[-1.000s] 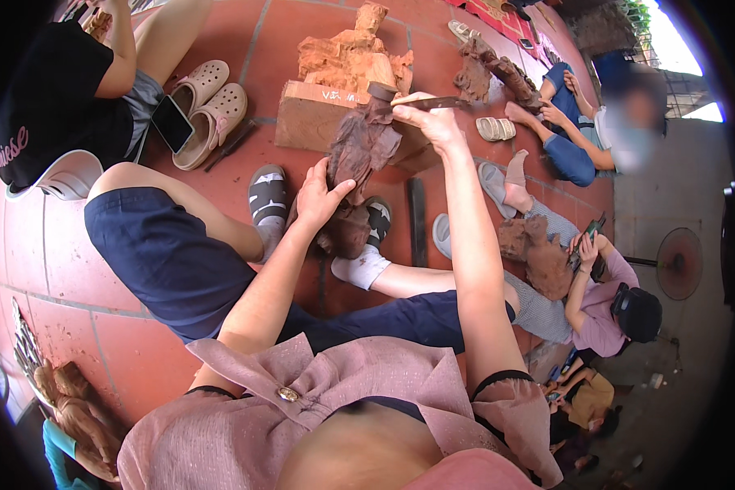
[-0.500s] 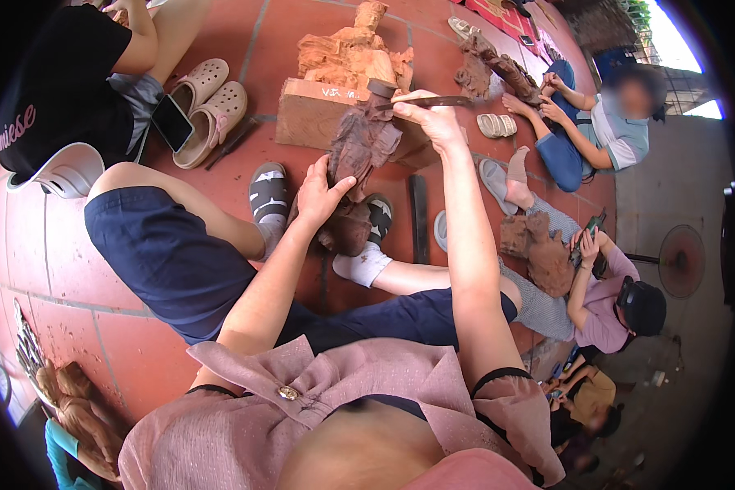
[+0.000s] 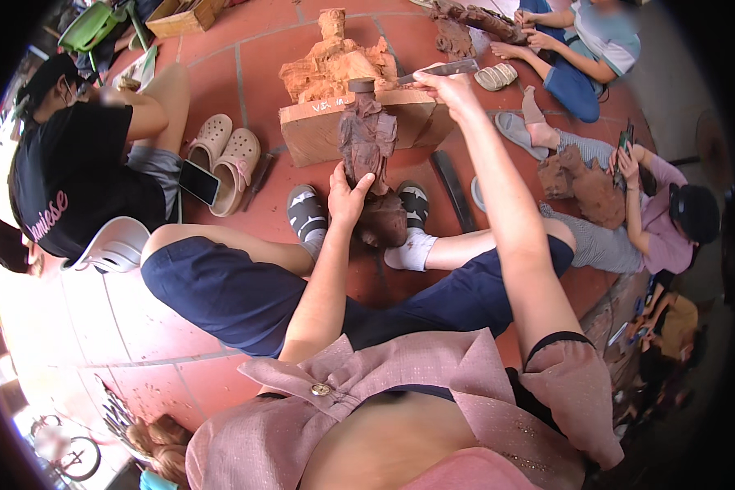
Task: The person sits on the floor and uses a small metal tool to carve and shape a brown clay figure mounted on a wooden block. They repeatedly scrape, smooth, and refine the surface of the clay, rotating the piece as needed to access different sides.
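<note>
Head view, centre-upper frame: dark brown wood carving [image 3: 369, 143] stands upright on the red tile floor [image 3: 245, 57], base between the person's two feet in dark slip-on sandals [image 3: 306, 214]. Left hand [image 3: 348, 194] sits at mid-frame, fingers and thumb spread in a loose cup against the lower left side of the carving, touching it. Right hand [image 3: 447, 88] is up in the upper centre, closed around a flat metal blade tool [image 3: 441, 70] whose tip points left toward the top of the carving; can't tell if the tip actually touches the wood. Just behind the carving: pale wooden block [image 3: 322, 131] with a lighter orange-brown carved figure [image 3: 331, 61] on top. A long dark strip [image 3: 453, 189] lies on the tiles right of the feet. Left of frame: another person in a black shirt [image 3: 73, 180] seated, beige clogs [image 3: 227, 157] and a phone [image 3: 198, 182] beside them. Right edge: a person in a pink top [image 3: 657, 216] holding a rough brown carving [image 3: 584, 184]. Upper right: a third seated person in blue trousers [image 3: 572, 82], hands on another dark carved piece [image 3: 474, 20].
</note>
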{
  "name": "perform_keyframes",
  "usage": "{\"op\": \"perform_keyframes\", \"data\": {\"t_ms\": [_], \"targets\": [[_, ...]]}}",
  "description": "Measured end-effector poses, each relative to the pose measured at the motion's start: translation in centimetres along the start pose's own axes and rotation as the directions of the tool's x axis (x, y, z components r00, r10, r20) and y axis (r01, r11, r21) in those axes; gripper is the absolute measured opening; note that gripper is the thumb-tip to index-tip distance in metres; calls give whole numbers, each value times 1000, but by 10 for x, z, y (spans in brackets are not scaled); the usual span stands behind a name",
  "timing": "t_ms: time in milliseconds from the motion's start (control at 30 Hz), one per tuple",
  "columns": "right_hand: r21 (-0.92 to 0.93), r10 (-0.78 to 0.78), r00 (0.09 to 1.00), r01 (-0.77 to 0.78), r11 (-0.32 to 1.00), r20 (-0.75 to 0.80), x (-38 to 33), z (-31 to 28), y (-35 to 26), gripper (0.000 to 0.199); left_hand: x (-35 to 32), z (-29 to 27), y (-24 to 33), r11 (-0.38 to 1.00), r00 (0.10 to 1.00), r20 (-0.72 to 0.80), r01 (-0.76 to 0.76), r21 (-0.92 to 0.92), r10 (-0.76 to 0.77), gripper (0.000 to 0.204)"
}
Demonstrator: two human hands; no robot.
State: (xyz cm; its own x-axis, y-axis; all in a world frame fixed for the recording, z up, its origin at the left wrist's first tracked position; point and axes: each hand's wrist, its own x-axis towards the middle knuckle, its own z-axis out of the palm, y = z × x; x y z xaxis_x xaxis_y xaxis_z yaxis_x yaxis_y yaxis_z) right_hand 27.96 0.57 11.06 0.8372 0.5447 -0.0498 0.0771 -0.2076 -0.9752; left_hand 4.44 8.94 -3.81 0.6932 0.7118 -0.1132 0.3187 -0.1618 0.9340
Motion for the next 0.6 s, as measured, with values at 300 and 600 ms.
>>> {"op": "perform_keyframes", "data": {"t_ms": [300, 600], "targets": [[-158, -186, 978, 199, 967, 96, -81, -100, -78, 22, -13, 5, 9, 991, 986, -142, -71, 114, 87, 74], [-95, -336, 935, 346, 933, 111, -164, -111, -155, 6, -48, 17, 32, 898, 962, 27, -263, 353, 271, 79]]}}
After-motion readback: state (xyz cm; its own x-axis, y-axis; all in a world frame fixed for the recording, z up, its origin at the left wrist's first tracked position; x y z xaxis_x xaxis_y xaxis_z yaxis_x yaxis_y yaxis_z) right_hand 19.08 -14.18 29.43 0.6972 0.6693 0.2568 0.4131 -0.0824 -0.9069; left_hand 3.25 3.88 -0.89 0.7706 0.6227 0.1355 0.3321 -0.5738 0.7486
